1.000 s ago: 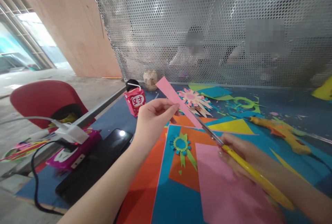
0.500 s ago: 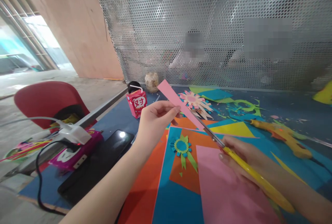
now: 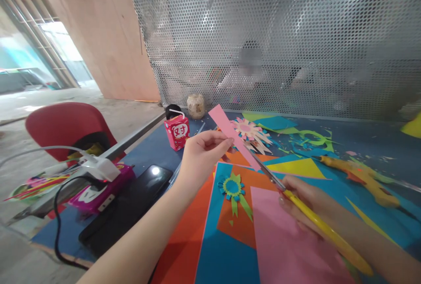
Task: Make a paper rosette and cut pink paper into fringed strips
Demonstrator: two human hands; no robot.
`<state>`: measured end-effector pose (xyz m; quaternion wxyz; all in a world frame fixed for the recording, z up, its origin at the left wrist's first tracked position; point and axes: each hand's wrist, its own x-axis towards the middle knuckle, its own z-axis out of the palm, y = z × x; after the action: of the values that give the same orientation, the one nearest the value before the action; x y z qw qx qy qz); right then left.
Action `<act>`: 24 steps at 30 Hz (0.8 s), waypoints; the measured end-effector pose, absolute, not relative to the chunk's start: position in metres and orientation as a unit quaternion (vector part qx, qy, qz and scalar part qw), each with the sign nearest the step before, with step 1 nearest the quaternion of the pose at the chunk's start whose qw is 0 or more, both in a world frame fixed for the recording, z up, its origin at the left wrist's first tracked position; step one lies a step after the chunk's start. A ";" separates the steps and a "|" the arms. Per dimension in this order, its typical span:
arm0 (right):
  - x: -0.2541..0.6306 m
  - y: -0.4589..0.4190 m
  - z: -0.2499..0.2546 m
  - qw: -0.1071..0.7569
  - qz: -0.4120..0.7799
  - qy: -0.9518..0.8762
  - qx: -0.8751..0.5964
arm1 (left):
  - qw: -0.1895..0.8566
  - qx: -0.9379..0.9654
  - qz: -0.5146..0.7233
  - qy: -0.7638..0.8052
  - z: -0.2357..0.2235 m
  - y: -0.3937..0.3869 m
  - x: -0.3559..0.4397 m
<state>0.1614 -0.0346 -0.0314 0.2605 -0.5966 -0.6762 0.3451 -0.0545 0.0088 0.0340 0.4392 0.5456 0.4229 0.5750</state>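
My left hand [image 3: 207, 152] pinches a narrow strip of pink paper [image 3: 221, 119] between thumb and fingers, tilted above the table. My right hand [image 3: 302, 200] is wrapped round yellow-handled scissors [image 3: 324, 227], whose metal blades meet the strip's lower end. Whether the blades are parted there is hard to make out. Below lie a pink sheet [image 3: 279, 231], a blue sheet [image 3: 226, 257] and orange paper [image 3: 184, 231]. A small blue and green paper rosette [image 3: 232, 187] rests on them. Behind the strip is a larger pink paper rosette [image 3: 246, 129].
A yellow glue gun [image 3: 365, 178] lies at the right, near green and blue paper scraps [image 3: 312, 139]. On the left are a drink carton [image 3: 177, 132], a black phone [image 3: 125, 213] and a purple power strip [image 3: 101, 192] with cables. A perforated metal panel [image 3: 279, 55] stands behind.
The camera view has turned slightly, so the scene sits a little further right. Both hands keep their holds, with the scissors still at the strip's lower end.
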 end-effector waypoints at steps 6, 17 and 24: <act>0.159 -0.038 -0.018 0.240 0.361 -0.685 -0.586 | 0.436 0.552 0.576 0.416 0.033 0.010 -0.054; 0.157 -0.039 -0.018 0.246 0.336 -0.699 -0.582 | 0.450 0.549 0.574 0.407 0.033 0.009 -0.052; 0.159 -0.039 -0.021 0.257 0.336 -0.693 -0.583 | 0.454 0.547 0.576 0.405 0.032 0.009 -0.052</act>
<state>0.1587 -0.0393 -0.0210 0.2566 -0.5834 -0.6935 0.3359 -0.0517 0.0090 0.0324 0.4538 0.5468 0.4045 0.5757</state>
